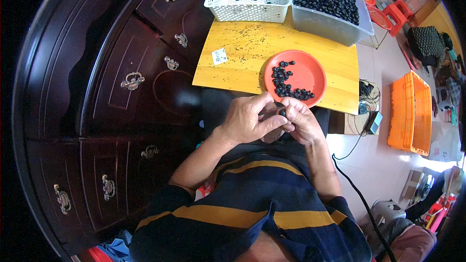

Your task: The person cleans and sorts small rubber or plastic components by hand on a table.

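My left hand point(248, 119) and my right hand point(302, 120) meet in front of my body, just below the near rim of a round red dish point(307, 73). Between their fingertips they pinch a small black round part point(282, 112), mostly covered by the fingers. Along the left and near side of the dish lie several black round parts point(281, 75), some showing a hole in the middle. My fingertips are close to the dish's near edge.
At the table's point(233, 77) far side stand a white perforated basket point(242, 12) with several black parts and a translucent bin point(325, 33) heaped with them. Dark crumbs and a white printed card point(219, 57) lie on the table. Dark drawers point(116, 82) rise at left; an orange crate point(410, 114) is at right.
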A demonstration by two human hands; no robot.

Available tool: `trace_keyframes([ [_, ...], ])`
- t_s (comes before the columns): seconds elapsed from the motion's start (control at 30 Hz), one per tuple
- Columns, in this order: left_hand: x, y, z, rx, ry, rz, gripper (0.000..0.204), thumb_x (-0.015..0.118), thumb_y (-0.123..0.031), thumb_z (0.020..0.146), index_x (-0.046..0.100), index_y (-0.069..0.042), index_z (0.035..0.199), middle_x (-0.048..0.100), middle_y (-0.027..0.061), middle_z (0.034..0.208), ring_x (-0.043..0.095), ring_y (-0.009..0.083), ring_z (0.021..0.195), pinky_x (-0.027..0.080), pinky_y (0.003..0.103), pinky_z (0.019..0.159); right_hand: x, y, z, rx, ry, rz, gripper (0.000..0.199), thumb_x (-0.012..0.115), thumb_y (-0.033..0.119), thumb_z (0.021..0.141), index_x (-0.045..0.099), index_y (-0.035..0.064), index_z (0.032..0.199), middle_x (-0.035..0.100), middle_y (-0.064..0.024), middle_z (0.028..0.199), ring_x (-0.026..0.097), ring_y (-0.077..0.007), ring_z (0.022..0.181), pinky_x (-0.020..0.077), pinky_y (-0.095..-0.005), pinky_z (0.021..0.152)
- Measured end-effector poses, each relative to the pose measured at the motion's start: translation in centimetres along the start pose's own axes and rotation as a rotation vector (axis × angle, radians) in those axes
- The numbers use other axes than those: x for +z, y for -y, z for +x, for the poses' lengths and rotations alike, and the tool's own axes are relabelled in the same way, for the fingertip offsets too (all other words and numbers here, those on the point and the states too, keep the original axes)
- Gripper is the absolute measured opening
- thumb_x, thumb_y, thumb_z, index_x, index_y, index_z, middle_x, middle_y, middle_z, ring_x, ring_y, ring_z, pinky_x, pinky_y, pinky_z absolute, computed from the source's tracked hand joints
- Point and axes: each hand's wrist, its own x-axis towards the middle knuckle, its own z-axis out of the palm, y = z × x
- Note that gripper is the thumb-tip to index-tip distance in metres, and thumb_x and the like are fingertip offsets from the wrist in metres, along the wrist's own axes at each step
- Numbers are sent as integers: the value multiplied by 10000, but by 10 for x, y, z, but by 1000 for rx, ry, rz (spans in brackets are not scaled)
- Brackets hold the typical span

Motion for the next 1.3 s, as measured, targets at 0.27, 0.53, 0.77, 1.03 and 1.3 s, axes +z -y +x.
trace_keyframes([
  [0.27,11,1,13,163,-25,97,461,759,-485,868,577,-67,800,613,111,661,649,274,579,487,377,517,-13,5,5,-29,84,-70,320,709,393,956,601,92,934,538,59,723,395,-15,579,307,-178,513],
  [0.53,16,3,26,203,-48,196,449,761,-478,861,565,-79,800,609,101,647,637,274,550,485,378,503,-18,10,9,-44,107,-7,318,703,388,960,588,100,889,516,69,729,381,-14,583,293,-179,514],
  [0.77,18,9,32,162,1,233,494,777,-520,831,564,-75,814,619,113,647,665,284,575,504,396,515,-20,15,11,-24,84,5,268,703,338,967,585,112,884,523,70,735,388,-13,576,295,-176,512],
  [1.03,29,20,48,200,48,234,453,700,-490,905,547,-74,813,617,116,645,661,316,586,504,418,515,-34,19,12,7,6,116,197,672,282,990,586,127,903,534,77,739,399,-2,568,315,-163,510],
  [1.3,48,29,66,176,109,172,450,674,-498,920,550,-82,804,620,116,633,665,332,597,504,428,512,-46,26,11,-56,-37,197,211,648,305,1005,593,122,915,535,67,726,406,-17,559,324,-174,507],
])
